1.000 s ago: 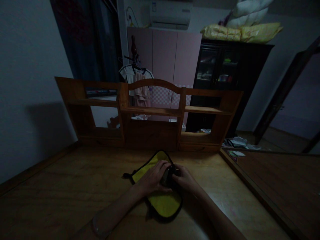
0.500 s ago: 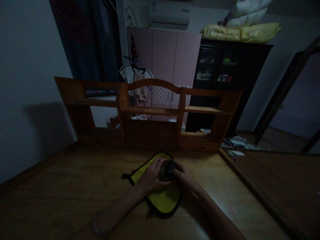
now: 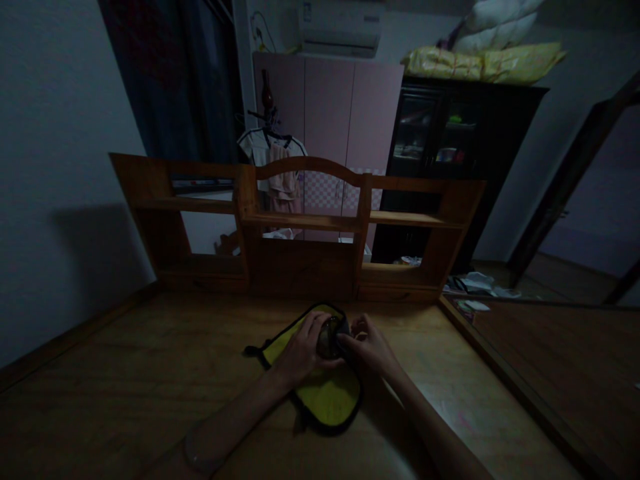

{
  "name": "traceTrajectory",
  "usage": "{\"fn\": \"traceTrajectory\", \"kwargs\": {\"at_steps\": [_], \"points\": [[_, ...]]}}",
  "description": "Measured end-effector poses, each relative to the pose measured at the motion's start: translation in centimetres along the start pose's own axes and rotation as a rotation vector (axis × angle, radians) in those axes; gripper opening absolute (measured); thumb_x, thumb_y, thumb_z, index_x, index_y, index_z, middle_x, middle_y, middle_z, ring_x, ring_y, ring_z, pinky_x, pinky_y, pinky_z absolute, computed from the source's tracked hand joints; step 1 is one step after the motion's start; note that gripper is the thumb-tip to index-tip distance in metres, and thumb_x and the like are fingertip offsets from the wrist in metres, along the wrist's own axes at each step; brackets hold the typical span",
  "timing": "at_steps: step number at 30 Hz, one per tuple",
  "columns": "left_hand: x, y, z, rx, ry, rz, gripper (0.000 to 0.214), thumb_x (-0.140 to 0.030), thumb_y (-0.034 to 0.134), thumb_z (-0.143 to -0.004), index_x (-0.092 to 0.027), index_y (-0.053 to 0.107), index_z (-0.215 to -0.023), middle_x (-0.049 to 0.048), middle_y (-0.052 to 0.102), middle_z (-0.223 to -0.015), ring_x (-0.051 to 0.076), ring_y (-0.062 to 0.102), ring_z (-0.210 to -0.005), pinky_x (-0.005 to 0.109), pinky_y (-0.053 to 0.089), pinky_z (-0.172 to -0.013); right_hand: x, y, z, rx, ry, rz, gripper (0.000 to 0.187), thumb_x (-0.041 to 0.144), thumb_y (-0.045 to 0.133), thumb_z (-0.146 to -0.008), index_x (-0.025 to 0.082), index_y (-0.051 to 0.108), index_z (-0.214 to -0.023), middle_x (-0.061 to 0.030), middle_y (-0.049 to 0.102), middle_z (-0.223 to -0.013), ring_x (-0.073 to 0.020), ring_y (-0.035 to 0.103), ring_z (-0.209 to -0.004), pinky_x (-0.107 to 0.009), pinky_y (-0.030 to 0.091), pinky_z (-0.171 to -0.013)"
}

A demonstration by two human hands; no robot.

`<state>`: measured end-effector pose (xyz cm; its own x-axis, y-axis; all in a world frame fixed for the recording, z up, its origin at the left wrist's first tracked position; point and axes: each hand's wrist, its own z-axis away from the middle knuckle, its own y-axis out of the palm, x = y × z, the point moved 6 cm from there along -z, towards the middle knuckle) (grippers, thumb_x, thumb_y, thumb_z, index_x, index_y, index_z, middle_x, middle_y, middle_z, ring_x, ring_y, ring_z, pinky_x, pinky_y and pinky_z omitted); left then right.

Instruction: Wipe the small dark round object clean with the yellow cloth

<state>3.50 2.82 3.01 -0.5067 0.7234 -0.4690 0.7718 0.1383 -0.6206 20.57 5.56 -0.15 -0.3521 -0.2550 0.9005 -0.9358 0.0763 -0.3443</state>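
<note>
My left hand (image 3: 303, 350) is curled round a small, dark, rounded glassy object (image 3: 327, 339), whose exact kind is too dim to tell. Beneath it, a yellow cloth (image 3: 330, 399) with black edging lies on the wooden desk, a dark loop at its left corner. At the object's right side, a dark grey flap (image 3: 343, 327) that looks like a folded part of the cloth rests against it. My right hand (image 3: 369, 345) presses this flap with the thumb, its other fingers bent close by. The fingertips are partly hidden and dim.
Across the back of the desk (image 3: 165, 373) stands a wooden shelf unit (image 3: 305, 220). A raised wooden edge (image 3: 500, 373) runs along the right side, with a brown surface beyond it. A white wall (image 3: 65, 200) borders the left. Farther back are a pink wardrobe (image 3: 327, 113) and a black cabinet (image 3: 495, 133).
My right hand has turned slightly and its index finger has lifted and bent, while the thumb has come against the object's front right. My left hand and the cloth stay nearly in place.
</note>
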Motion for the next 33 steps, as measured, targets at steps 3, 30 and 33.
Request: {"fn": "traceTrajectory", "kwargs": {"at_steps": [3,30,33], "points": [[-0.19,0.05,0.00,0.013,0.030,-0.010,0.080,-0.038,0.081,-0.063,-0.024,0.037,-0.129,0.0086,0.046,-0.124,0.027,0.046,-0.118,0.042,0.042,-0.102,-0.35,0.54,-0.06,0.078,0.021,-0.026,0.032,0.046,0.069,-0.070,0.018,0.054,-0.074,0.0021,0.058,-0.064,-0.0134,0.055,-0.056,-0.023,0.042,-0.051],[0.14,-0.55,-0.13,-0.017,0.029,0.001,0.081,-0.045,0.080,-0.063,-0.024,0.038,-0.128,0.0094,0.047,-0.123,0.028,0.047,-0.117,0.043,0.042,-0.102,-0.20,0.66,-0.17,0.181,0.081,-0.223,0.036,0.049,0.069,-0.068,0.016,0.062,-0.078,0.0010,0.064,-0.065,-0.0126,0.057,-0.056,-0.022,0.044,-0.051],[0.15,-0.43,-0.07,-0.004,0.052,-0.008,0.081,-0.045,0.079,-0.063,-0.024,0.038,-0.129,0.0100,0.047,-0.123,0.029,0.047,-0.117,0.044,0.042,-0.101,-0.21,0.85,-0.13,0.193,0.061,-0.225,0.036,0.049,0.070,-0.067,0.015,0.061,-0.077,0.0023,0.061,-0.061,-0.0111,0.054,-0.051,-0.022,0.042,-0.050]]}}
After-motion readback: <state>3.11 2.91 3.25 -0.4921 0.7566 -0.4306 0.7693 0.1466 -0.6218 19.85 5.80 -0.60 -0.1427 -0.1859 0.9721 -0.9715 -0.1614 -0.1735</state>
